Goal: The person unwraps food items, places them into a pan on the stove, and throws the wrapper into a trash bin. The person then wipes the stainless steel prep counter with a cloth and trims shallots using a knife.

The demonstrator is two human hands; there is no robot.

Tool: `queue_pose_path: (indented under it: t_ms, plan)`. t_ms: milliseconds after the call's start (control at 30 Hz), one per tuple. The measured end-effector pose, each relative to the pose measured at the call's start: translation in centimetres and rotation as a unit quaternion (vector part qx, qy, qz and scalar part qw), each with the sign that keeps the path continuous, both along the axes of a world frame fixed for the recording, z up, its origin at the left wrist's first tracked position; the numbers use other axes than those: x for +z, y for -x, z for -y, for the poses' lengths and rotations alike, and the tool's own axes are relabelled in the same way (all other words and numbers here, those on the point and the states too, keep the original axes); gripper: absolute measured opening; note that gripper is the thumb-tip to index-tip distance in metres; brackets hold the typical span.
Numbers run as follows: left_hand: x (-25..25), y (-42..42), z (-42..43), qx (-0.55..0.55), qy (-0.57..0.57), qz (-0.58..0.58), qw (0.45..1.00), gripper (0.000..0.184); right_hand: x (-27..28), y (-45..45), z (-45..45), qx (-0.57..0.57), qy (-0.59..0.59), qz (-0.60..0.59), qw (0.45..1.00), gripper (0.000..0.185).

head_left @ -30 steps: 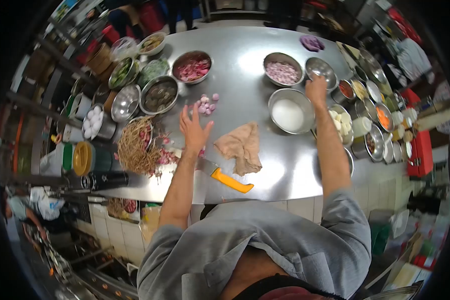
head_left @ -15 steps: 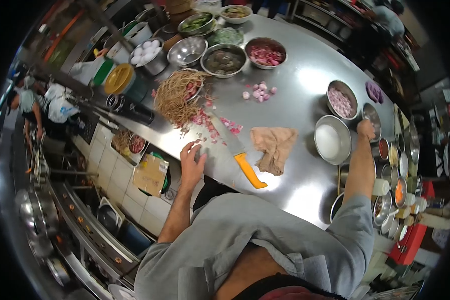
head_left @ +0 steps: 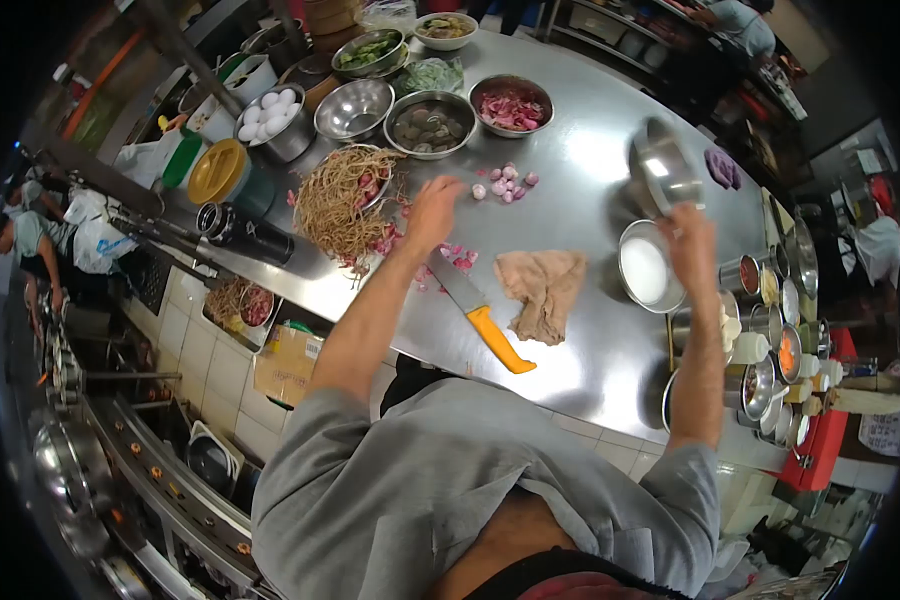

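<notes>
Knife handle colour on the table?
Yellow-orange; the knife handle shows best in the head view.

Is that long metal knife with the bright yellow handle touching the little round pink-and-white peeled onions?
Apart. The head view shows it: bare, shiny steel table lies between the yellow-handled knife and the round pink-and-white onions.

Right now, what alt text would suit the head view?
A person's right hand holds a blurred metal bowl above a steel table. The left hand is near small onions. A yellow-handled knife and tan cloth lie nearer the person.
</notes>
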State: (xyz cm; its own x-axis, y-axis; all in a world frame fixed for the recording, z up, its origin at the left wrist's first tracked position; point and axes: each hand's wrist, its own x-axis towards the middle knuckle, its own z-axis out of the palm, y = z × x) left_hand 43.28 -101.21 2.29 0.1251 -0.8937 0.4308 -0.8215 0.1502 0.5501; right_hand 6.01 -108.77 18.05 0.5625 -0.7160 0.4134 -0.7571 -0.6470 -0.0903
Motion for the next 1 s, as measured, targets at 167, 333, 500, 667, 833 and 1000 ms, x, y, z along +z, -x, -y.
queue_pose_path:
  t_ms: [167, 333, 500, 667, 833, 1000]
  plan:
    - [-2.2, -1.7, 7.9, -0.093, 0.020, 0.063, 0.993, 0.034, -4.4, -7.4, -9.0, 0.066, -0.092, -0.045, 0.993, 0.013]
    - [-2.2, -1.7, 9.3, -0.149, -0.105, 0.050, 0.982, 0.021, -10.5, -10.9, -10.1, 0.017, -0.037, -0.026, 0.999, 0.020]
    - [-3.5, -3.6, 6.5, -0.130, -0.106, 0.008, 0.986, 0.009, -11.2, -13.8, -13.8, -0.044, -0.061, 0.146, 0.986, 0.038]
    - [-1.7, -5.5, -0.1, -0.170, -0.219, 0.093, 0.956, 0.012, -13.1, -16.4, -19.8, 0.019, -0.268, 0.072, 0.960, 0.050]
    - [1.2, -5.3, -4.6, -0.156, -0.199, 0.154, 0.955, 0.014, -14.3, -17.0, -21.1, -0.055, -0.300, 0.001, 0.952, 0.061]
    - [1.2, -5.9, -7.7, -0.098, 0.002, -0.055, 0.994, 0.013, -13.8, -15.8, -21.1, -0.004, -0.336, 0.033, 0.941, 0.053]
